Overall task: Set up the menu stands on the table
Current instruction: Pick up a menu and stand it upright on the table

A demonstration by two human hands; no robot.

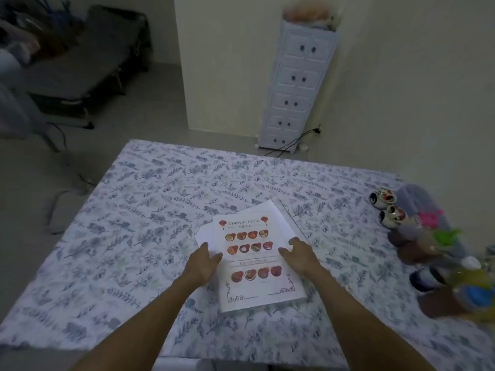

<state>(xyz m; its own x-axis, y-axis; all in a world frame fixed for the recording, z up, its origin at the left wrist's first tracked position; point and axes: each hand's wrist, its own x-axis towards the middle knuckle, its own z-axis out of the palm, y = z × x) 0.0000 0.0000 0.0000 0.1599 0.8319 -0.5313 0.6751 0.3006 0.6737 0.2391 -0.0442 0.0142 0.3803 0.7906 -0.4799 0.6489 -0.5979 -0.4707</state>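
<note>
A printed Chinese food menu (254, 261) lies flat on the floral tablecloth (150, 210), on top of other white sheets (278, 218) that stick out behind and to its left. A clear stand seems to lie under the pile, its edge showing on the right. My left hand (205, 262) rests on the menu's left edge, fingers spread. My right hand (297, 254) rests on its right edge, fingers loosely apart. Neither hand has lifted anything off the table.
Two small painted ceramic pots (388, 207) and several bottles and jars (455, 277) crowd the table's right edge. A white drawer tower (294, 84) stands against the far wall with cables at its foot. A dark folding bed (88, 54) is at the far left.
</note>
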